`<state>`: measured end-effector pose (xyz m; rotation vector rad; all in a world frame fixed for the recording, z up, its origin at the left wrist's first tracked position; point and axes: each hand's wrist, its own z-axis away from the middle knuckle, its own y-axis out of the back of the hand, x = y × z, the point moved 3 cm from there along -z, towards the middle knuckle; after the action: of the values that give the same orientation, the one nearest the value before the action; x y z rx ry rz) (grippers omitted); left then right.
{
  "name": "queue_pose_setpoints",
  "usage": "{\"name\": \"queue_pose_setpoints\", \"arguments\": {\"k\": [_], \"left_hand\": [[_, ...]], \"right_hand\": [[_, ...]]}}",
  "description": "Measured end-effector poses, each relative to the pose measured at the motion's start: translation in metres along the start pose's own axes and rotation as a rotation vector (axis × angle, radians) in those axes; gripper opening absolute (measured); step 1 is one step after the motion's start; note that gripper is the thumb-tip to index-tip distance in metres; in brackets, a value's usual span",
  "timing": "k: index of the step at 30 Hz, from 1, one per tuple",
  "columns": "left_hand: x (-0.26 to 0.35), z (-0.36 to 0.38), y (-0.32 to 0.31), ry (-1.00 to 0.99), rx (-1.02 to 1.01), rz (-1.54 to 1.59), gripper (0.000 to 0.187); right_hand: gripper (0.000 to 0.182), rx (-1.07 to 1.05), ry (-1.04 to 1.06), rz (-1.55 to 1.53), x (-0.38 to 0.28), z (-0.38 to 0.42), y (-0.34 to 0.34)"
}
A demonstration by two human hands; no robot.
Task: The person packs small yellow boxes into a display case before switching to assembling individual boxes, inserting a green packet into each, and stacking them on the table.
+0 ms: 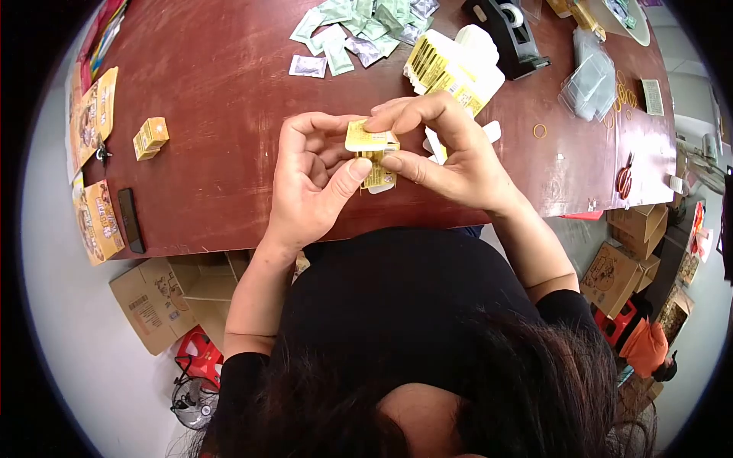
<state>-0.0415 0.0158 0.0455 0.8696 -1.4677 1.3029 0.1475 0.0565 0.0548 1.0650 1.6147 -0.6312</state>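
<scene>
over dark red table, left hand and right hand each grip pinching small yellow box.

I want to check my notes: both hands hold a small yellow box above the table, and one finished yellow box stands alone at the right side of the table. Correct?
Not quite. Both hands do hold the small yellow box, but in the head view the lone yellow box stands at the table's left side.

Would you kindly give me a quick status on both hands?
Left hand and right hand both gripping small yellow box. Held above table. Nothing obstructing.
</scene>
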Motion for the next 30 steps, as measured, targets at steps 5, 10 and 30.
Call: {"name": "queue_pose_setpoints", "arguments": {"k": [5,10,30], "left_hand": [[0.002,0.001,0.001,0.047,-0.009,-0.048,0.049],[0.004,0.000,0.004,0.085,-0.020,-0.118,0.048],[0.019,0.001,0.032,-0.128,0.030,-0.054,0.047]], "right_hand": [[0.029,-0.141,-0.095,0.024,-0.004,-0.009,0.004],[0.021,0.042,-0.450,-0.123,-0.007,-0.015,0.000],[0.045,-0.147,-0.302,-0.186,-0.003,-0.043,-0.019]]}}
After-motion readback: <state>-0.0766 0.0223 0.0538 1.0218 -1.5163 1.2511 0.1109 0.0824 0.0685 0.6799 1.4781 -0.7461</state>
